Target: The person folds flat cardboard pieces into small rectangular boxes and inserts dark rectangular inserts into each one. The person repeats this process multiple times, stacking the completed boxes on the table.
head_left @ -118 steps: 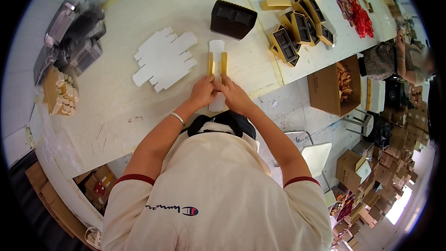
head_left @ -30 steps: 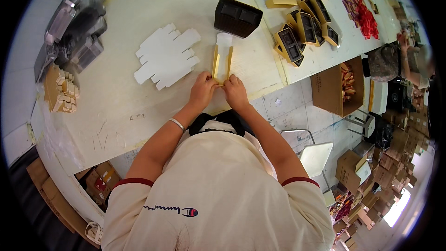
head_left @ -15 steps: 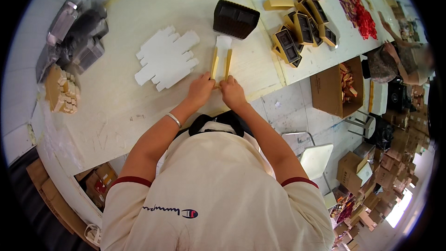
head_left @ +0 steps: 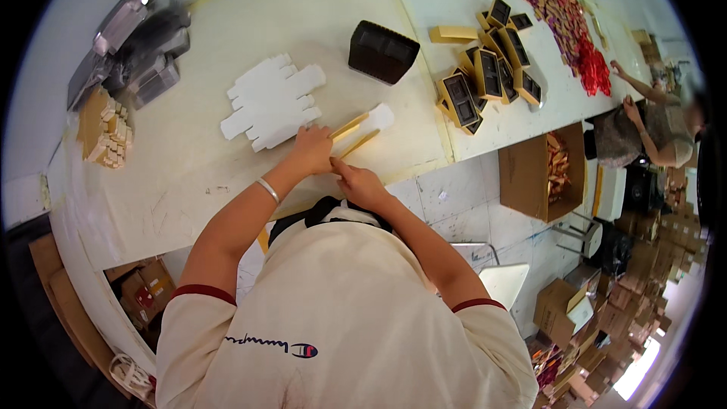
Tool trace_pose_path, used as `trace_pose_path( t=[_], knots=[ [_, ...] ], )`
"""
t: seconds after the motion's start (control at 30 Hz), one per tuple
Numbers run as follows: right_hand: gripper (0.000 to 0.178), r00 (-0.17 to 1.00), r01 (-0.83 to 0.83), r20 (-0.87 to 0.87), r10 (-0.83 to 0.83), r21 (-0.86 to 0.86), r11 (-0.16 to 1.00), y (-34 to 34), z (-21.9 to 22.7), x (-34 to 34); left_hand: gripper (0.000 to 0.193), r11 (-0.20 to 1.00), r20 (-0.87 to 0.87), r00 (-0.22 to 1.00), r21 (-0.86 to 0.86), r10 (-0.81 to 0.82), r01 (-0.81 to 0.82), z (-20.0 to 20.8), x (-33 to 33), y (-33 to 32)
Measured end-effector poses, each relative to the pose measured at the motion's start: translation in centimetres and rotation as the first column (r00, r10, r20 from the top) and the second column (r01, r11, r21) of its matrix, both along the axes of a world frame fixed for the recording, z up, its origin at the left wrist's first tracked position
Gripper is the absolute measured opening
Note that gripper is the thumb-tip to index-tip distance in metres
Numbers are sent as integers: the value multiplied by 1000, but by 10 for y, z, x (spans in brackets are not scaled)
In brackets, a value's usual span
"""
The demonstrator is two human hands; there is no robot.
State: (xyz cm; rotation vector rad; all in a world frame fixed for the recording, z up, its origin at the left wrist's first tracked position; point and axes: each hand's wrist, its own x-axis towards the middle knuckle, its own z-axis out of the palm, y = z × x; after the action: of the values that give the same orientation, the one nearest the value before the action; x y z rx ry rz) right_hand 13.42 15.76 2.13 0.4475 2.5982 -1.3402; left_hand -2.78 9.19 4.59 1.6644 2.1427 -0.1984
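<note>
Between my hands is a partly folded gold carton, its two side walls raised and a white end flap pointing away to the right. My left hand is closed on its near left end. With bent fingers, my right hand grips the near right corner; the fingertips of both hands are partly hidden. Just beyond the left hand lie flat white carton blanks, spread over each other. A stack of dark plastic trays stands past the carton.
Gold boxes with dark inserts are heaped at the right. Clear plastic trays and folded gold cartons sit at the left. Small wrapped pieces cover the far right table, near another person. A filled cardboard box stands below.
The carton has turned clockwise, its flap swinging from straight ahead to the right. Both hands have shifted left, the left one now farther forward than the right.
</note>
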Motion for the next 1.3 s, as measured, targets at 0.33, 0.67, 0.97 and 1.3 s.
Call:
trace_pose_path(
  t=[0.33, 0.67, 0.97, 1.3],
  knots=[
    [51, 968, 69, -250, 4, 283, 957, 93, -13, 4, 29, 824, -259, 959, 516, -113, 236, -13, 5, 12],
    [37, 962, -71, -257, 95, 103, 992, 88, -30, 16, 57, 845, 272, 939, 432, 210, -314, -34, 59, -24],
    [21, 834, -387, -267, 482, 340, 857, 99, -20, 10, 54, 880, 308, 939, 390, 151, -269, -29, 49, -35],
    [22, 884, -280, -269, 382, 350, 894, 87, -21, 3, 37, 846, 360, 932, 480, 53, -233, -40, 37, -35]
  ],
)
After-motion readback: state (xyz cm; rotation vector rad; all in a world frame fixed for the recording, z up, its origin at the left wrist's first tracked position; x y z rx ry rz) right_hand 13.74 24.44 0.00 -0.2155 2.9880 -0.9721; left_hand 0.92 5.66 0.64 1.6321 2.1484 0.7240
